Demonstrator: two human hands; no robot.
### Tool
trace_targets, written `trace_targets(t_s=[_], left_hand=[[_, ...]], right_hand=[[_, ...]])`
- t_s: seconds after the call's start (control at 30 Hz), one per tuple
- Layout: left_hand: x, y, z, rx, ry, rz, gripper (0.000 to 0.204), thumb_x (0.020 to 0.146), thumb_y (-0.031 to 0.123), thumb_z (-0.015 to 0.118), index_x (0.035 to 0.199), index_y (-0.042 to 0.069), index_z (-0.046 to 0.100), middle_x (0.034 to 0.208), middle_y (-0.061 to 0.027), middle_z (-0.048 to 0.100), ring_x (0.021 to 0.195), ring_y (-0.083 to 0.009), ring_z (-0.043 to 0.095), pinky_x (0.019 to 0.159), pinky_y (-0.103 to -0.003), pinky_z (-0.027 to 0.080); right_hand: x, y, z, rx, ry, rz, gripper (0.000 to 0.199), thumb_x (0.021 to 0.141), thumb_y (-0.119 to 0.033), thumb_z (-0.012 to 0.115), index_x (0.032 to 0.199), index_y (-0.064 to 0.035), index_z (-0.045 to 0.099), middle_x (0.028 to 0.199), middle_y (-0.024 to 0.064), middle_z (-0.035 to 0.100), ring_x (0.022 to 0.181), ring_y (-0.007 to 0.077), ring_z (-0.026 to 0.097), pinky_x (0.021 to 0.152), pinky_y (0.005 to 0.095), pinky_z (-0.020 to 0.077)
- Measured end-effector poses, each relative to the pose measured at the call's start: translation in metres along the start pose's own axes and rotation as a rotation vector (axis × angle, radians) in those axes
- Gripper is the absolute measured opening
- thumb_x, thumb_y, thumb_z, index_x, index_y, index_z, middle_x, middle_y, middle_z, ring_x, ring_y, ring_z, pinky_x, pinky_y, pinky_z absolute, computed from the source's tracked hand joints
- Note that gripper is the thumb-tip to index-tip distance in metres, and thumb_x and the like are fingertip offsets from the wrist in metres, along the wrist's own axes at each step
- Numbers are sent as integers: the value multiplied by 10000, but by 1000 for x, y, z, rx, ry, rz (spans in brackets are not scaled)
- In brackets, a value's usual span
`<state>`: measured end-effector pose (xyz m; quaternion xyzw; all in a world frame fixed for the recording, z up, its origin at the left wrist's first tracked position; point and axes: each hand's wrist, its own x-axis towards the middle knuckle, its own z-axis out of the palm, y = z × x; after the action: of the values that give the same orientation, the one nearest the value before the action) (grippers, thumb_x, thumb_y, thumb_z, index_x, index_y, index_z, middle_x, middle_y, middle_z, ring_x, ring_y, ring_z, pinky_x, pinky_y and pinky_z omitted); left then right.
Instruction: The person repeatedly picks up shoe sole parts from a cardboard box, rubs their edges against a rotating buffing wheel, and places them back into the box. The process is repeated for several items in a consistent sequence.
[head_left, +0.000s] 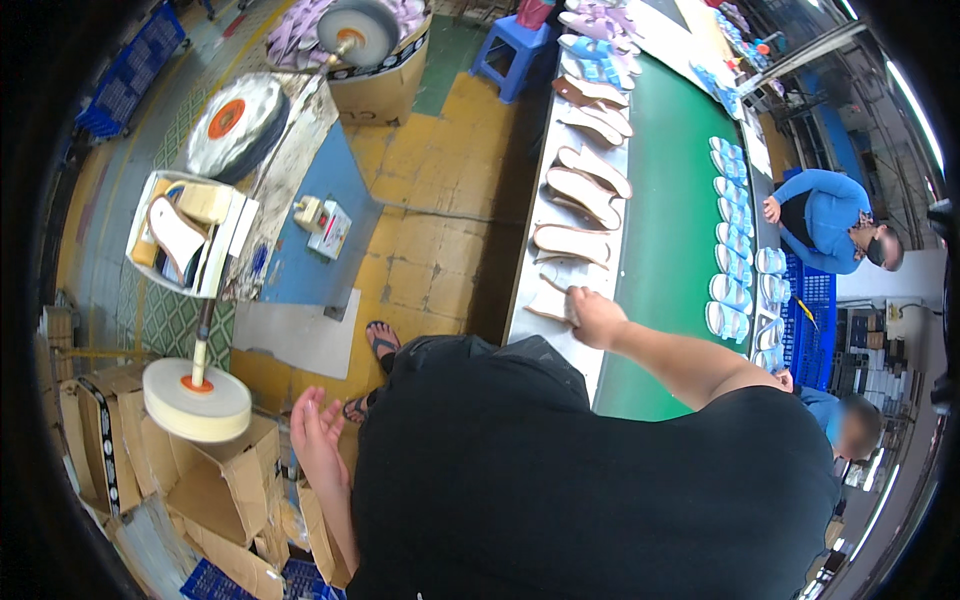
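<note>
My right hand point(597, 316) reaches over the metal ledge beside the green belt. Its fingers are closed on the end of a pale shoe sole point(549, 301) with a brown edge, which lies at the near end of a row. Just beyond it is another pale sole point(572, 243), and several more soles are lined up farther along the ledge. My left hand point(318, 428) hangs in the air at my left side, fingers apart and nothing in it. Cardboard boxes are close below that hand.
Blue sandals point(733, 265) stand along the far side of the green belt point(668, 200). At left, a blue machine point(325, 225) carries a white buffing wheel point(197, 400) and a tray point(143, 250) holding a sole. Two people in blue point(825, 215) are across the belt.
</note>
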<state>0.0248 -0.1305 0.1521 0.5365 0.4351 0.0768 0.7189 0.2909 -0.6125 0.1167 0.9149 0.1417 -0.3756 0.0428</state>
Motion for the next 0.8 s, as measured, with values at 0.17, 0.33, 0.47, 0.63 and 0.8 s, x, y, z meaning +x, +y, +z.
trace_targets(t_s=[0.17, 0.33, 0.47, 0.63, 0.8], left_hand=[[-8, -6, -5, 40, -109, -54, 493, 1245, 332, 584, 1623, 15, 573, 1594, -173, 645, 1248, -214, 722, 996, -343, 594], [-27, 31, 16, 20, -304, 187, 715, 1190, 401, 680, 1741, 15, 437, 1677, -191, 568, 1365, -258, 676, 1115, -409, 561], [-40, 60, 32, -227, -321, 476, 945, 1099, 344, 818, 1807, 11, 288, 1659, -183, 575, 1512, -297, 587, 1219, -436, 511], [-51, 71, 21, -509, -84, 468, 890, 1084, 101, 800, 1806, 87, 281, 1586, -152, 626, 1484, -281, 610, 1261, -459, 493], [-73, 62, 4, -651, -78, 447, 869, 1062, 209, 842, 1778, 87, 365, 1637, -140, 588, 1502, -285, 597, 1256, -518, 487]], right_hand=[[-9, -84, -59, 380, 169, -381, 793, 903, -257, 878, 1563, 23, 537, 1407, 323, 707, 1325, 499, 697, 1153, 540, 564], [-17, -210, -121, 544, 274, -1044, 966, 911, -282, 882, 1712, 45, 453, 1508, 360, 675, 1399, 496, 670, 1217, 506, 534], [-33, -305, -133, 801, -260, -1312, 944, 994, -202, 906, 1738, 16, 368, 1390, 236, 742, 1197, 327, 780, 1036, 442, 636], [-42, -365, -153, 874, -756, -1219, 930, 1016, -117, 910, 1733, 19, 333, 1283, 158, 738, 1071, 212, 780, 914, 382, 662], [-54, -386, -149, 878, -1086, -1259, 1014, 978, -93, 942, 1764, 41, 315, 1361, 161, 725, 1189, 208, 745, 996, 380, 638]])
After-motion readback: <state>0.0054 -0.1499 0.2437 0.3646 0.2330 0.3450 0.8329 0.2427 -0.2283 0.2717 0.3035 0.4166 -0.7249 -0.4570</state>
